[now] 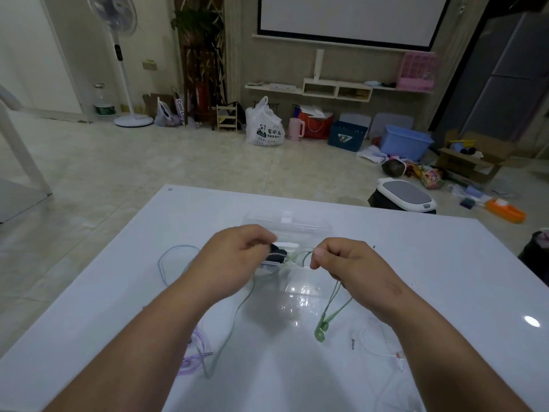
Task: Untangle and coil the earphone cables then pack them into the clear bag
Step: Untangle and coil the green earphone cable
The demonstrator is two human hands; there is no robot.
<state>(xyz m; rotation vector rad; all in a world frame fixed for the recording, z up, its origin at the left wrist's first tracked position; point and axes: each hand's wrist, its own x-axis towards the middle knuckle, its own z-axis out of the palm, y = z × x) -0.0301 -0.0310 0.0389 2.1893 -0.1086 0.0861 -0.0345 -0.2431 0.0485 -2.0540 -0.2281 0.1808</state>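
A thin purple earphone cable (pixel 194 353) lies below the left fingers and a white earphone cable (pixel 375 349) below the right, on the glossy white table (pixel 430 263). The table's far edge is well beyond the fingertips. The clear plastic bag (pixel 312 224) rests just past them. The left hand (pixel 237 257) and right hand (pixel 347 263), knuckles up, pinch the green earphone cable (pixel 335 295).

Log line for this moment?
left hand: pinches green cable | right hand: pinches green cable | clear bag: on table behind hands
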